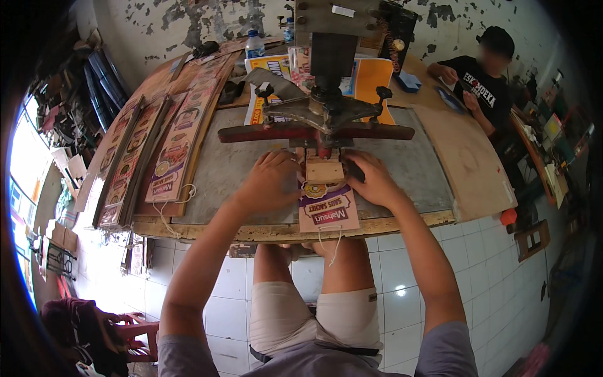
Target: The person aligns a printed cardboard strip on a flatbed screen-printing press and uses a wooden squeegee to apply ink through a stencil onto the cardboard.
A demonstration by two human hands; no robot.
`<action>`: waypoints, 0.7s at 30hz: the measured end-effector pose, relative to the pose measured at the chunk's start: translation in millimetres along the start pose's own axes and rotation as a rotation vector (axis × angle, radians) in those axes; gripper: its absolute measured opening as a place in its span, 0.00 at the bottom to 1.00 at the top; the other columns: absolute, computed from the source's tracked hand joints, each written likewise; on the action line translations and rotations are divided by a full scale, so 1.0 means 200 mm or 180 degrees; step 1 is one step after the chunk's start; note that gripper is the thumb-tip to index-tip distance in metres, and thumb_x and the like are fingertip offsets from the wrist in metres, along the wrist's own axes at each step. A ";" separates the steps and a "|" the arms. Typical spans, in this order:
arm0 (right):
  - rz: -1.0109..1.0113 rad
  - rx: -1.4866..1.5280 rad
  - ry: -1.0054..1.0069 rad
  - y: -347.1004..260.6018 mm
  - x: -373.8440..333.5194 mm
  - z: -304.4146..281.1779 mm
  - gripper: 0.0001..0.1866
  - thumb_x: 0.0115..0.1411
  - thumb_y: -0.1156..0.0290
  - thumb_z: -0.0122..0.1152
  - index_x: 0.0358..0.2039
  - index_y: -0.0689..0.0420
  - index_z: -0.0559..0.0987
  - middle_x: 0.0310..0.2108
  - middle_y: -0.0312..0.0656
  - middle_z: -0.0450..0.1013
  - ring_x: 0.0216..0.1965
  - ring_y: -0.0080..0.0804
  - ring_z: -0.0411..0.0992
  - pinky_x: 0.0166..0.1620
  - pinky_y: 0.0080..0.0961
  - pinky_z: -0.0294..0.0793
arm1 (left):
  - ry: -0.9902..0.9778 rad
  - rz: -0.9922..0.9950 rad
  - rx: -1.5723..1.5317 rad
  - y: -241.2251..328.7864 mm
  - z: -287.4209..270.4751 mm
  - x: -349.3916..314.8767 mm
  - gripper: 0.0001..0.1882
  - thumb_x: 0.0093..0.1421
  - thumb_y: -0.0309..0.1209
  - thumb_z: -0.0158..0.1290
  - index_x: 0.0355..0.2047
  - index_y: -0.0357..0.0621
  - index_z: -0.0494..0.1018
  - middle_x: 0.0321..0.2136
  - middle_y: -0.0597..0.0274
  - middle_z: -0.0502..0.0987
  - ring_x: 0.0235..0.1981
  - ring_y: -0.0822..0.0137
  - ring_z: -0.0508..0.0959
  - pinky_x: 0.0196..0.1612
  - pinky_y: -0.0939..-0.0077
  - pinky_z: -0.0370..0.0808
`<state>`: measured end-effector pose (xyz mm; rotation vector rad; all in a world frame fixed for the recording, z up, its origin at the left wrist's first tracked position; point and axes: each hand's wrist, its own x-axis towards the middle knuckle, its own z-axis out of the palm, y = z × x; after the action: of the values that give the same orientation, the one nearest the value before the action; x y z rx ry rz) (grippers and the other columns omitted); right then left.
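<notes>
A long pinkish printed card strip [328, 210] with a white string loop lies under a hand press [325, 110], its near end at the table edge. A small wooden block [324, 171] sits on the strip below the press head. My left hand [270, 179] is closed at the strip's left edge, beside the block; its fingertips are partly blurred. On the other side my right hand [375, 179] is closed at the right edge, thumb near the block's corner. The strip's far part is hidden beneath the block and press.
Stacks of similar printed strips [173, 154] lie on the left of the table. Behind the press stand a water bottle [254, 45] and colourful printed sheets [367, 81]. A co-worker [483, 81] sits at the far right. A red stool [135, 336] stands at lower left.
</notes>
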<state>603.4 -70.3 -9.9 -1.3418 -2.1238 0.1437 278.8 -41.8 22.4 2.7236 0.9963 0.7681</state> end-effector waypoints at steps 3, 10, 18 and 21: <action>0.0007 -0.0102 -0.0018 0.01 0.00 0.03 0.31 0.63 0.62 0.71 0.65 0.56 0.75 0.67 0.48 0.71 0.70 0.50 0.66 0.71 0.49 0.61 | -0.0074 0.0176 -0.0141 -0.10 0.05 0.01 0.27 0.57 0.44 0.69 0.51 0.45 0.76 0.56 0.47 0.78 0.66 0.45 0.73 0.77 0.44 0.58; -0.0034 -0.0246 -0.0082 0.00 -0.02 0.02 0.32 0.63 0.64 0.69 0.67 0.56 0.74 0.70 0.47 0.70 0.70 0.49 0.66 0.71 0.48 0.61 | -0.0150 0.0074 -0.0206 -0.09 0.06 0.02 0.31 0.57 0.47 0.67 0.52 0.41 0.72 0.56 0.43 0.78 0.66 0.41 0.73 0.79 0.42 0.55; -0.0085 -0.0423 -0.0133 -0.03 -0.02 0.01 0.31 0.64 0.65 0.67 0.66 0.59 0.75 0.70 0.46 0.70 0.71 0.46 0.66 0.72 0.46 0.61 | -0.0034 0.0108 0.0205 -0.04 0.06 0.00 0.33 0.58 0.47 0.61 0.56 0.38 0.71 0.60 0.44 0.77 0.70 0.47 0.70 0.81 0.43 0.51; -0.0063 -0.0406 -0.0195 -0.05 -0.01 0.01 0.32 0.63 0.65 0.66 0.67 0.59 0.75 0.70 0.46 0.69 0.72 0.46 0.65 0.72 0.46 0.61 | -0.0096 0.0146 0.0405 -0.06 0.07 -0.01 0.33 0.59 0.49 0.60 0.57 0.38 0.71 0.60 0.45 0.77 0.71 0.49 0.69 0.81 0.43 0.50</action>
<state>595.8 -75.7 -8.3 -1.4049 -2.2293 0.0423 277.6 -33.1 6.5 2.8661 1.0130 0.6912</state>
